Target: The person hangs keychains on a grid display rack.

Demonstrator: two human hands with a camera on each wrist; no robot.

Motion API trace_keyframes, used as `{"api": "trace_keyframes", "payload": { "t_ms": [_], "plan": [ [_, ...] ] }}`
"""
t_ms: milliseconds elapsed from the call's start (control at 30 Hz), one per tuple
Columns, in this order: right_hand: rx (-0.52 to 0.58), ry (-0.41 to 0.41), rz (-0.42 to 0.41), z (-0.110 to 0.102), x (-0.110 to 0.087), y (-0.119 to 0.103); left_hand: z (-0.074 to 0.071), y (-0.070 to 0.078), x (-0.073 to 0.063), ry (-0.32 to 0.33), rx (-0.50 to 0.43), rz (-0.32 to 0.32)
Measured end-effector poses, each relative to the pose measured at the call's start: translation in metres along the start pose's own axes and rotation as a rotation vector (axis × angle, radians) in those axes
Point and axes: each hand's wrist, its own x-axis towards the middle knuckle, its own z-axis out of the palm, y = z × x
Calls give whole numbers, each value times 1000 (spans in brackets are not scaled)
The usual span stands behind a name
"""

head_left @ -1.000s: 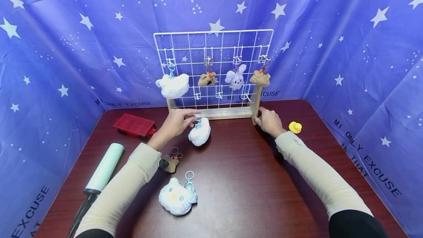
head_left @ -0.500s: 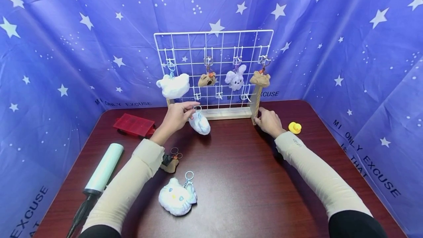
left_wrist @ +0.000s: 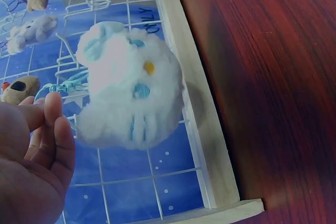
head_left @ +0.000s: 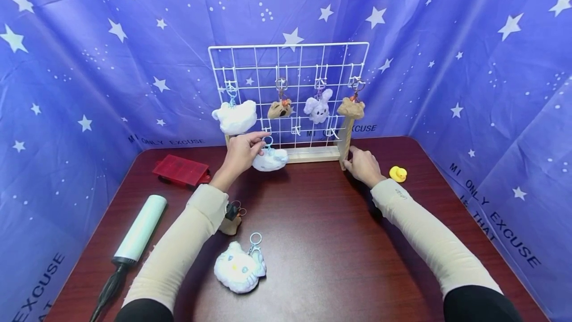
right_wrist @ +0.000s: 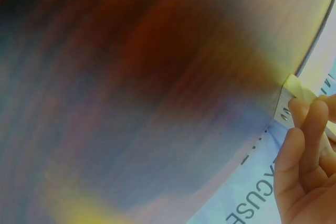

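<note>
the left hand (head_left: 241, 153) has its fingers (left_wrist: 53, 107) pinched at the blue ring (head_left: 268, 140) of a white plush (head_left: 270, 160), which hangs above the bench (head_left: 339, 242), before the lower left of the wire rack (head_left: 315, 154). the right hand (head_left: 364, 165) clamps its fingers on the rack's wooden upright (head_left: 346, 138). another plush (head_left: 239, 268) lies nearer.

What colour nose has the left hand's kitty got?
The kitty has a yellow-orange nose, clearest in the left wrist view.
</note>
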Motion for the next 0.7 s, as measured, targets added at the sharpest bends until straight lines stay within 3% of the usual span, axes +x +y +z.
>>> {"api": "trace_keyframes", "payload": {
  "t_ms": [700],
  "plan": [
    [5, -3, 0, -1, 0, 0, 7, -10, 4, 10, -27, -50]
  ]
}}
